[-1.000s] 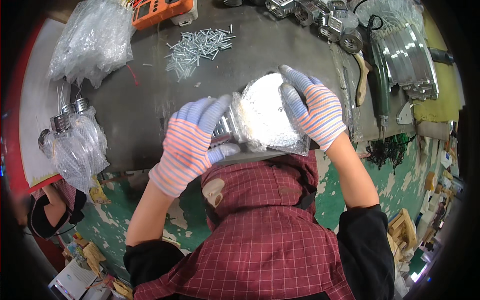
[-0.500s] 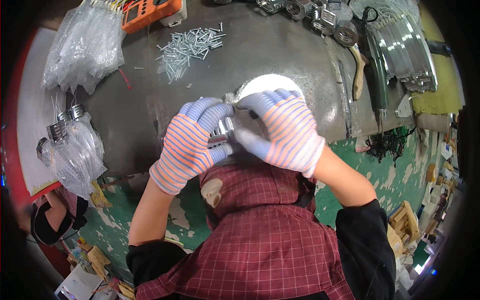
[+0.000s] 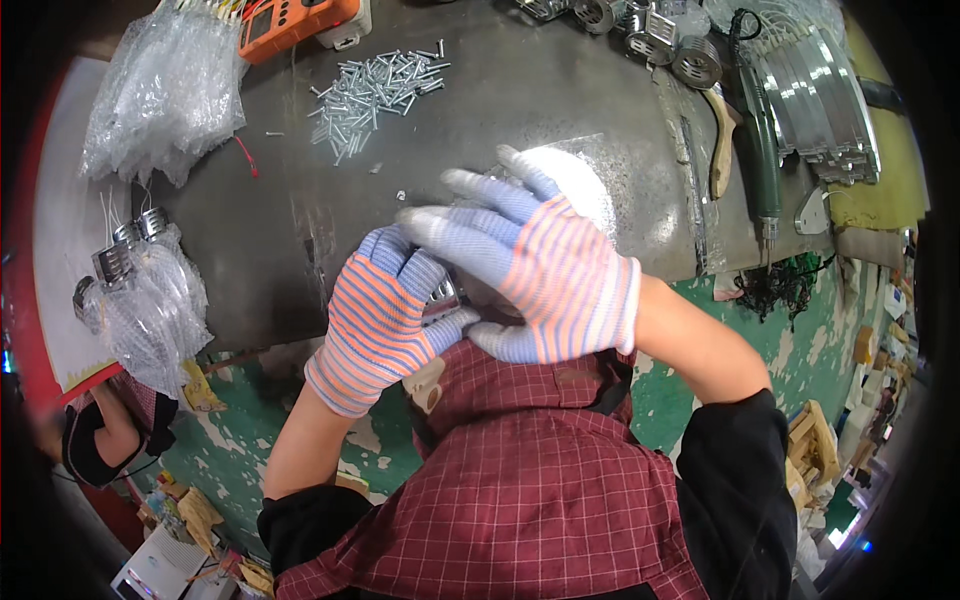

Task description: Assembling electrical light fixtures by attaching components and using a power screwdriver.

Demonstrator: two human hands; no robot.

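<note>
A shiny metal part with holes punched through it (image 3: 440,302) is gripped by my left hand (image 3: 372,325), its thumb below and its fingers curled over the top. Most of the part is hidden by the gloves, so its full shape does not show. My right hand (image 3: 565,270) arches over it with fingers stretched out and apart; whether a fingertip touches the part I cannot tell. Both hands wear striped knit gloves. A small shiny bit (image 3: 401,195) lies just beyond my left fingers. Farther off is a loose pile of silver screws (image 3: 375,98).
An orange meter (image 3: 290,25) and bubble-wrapped parts (image 3: 165,95) lie at far left. Several slotted metal pieces (image 3: 650,38) line the back. On the right are a wooden-handled brush (image 3: 722,145), a green electric screwdriver (image 3: 757,140) and stacked metal bands (image 3: 815,105). Another person's arm (image 3: 112,425) shows at left.
My right hand has swung left over the metal part and its fingers have spread. My left hand keeps its grip, slightly lower. The small shiny bit on the table is now uncovered.
</note>
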